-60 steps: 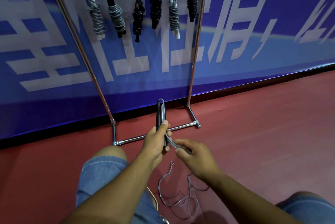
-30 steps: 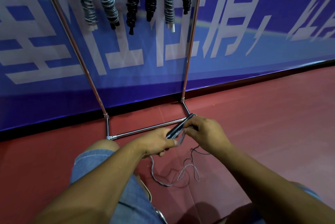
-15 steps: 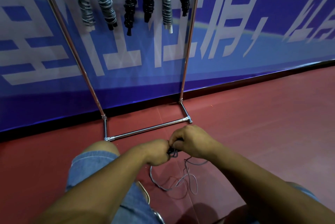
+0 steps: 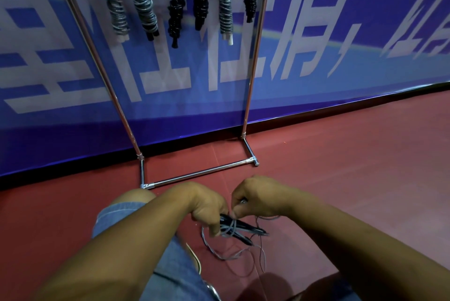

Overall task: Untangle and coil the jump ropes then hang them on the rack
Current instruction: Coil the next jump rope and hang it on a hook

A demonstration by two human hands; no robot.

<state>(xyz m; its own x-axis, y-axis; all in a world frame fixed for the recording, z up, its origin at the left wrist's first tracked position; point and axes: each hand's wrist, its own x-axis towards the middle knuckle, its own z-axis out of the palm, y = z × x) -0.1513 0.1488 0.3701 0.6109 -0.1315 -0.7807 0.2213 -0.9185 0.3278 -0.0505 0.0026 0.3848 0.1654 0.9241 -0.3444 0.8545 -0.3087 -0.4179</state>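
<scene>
coiling seemed the step in hand: in front of the rack, the left hand gripped the black jump rope handles, the right hand pinched the grey cord, and slack on the floor called for more wraps.

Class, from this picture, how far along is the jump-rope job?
Done: six coiled ropes hang on the rack. In hand: the left hand grips the black handles while the right hand pinches grey cord wound round them. Left: wind the loose cord, hang it.
</scene>
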